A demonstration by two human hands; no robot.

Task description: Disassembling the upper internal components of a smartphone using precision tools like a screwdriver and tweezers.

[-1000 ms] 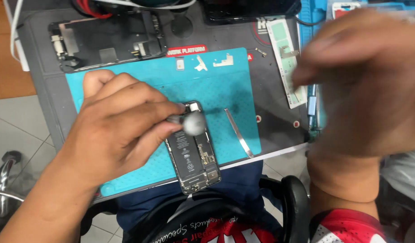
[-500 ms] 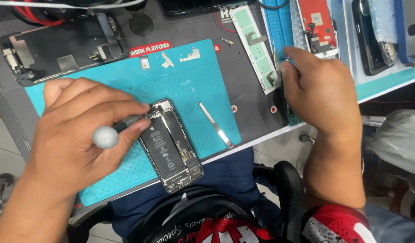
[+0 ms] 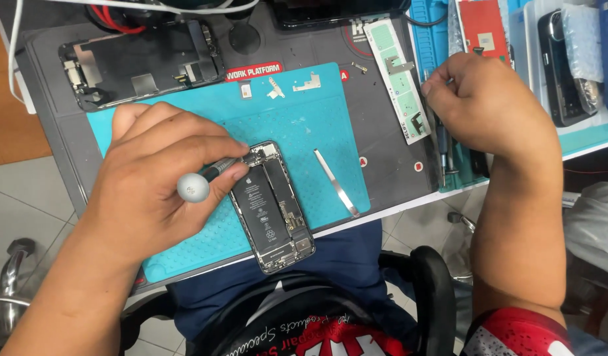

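Gripping one screwdriver [image 3: 205, 181], left hand [image 3: 159, 191]; one phone [image 3: 272, 206].

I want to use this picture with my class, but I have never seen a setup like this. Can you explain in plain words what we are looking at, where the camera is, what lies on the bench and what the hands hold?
There is no machine here, only a person's two bare hands. The single picture comes from a camera worn on the head, looking down at a workbench.

On the bench lies a teal mat. On it rests an opened phone, back down, with its black battery and small parts showing. Beside the phone lies a thin metal pry tool, untouched. A few tiny metal plates sit near the mat's top edge. Above the mat lies a detached phone screen.

The left hand holds a small screwdriver with a round silver cap, its tip at the phone's upper corner. The right hand is closed at a blue tool tray to the right; whether it holds anything cannot be seen.
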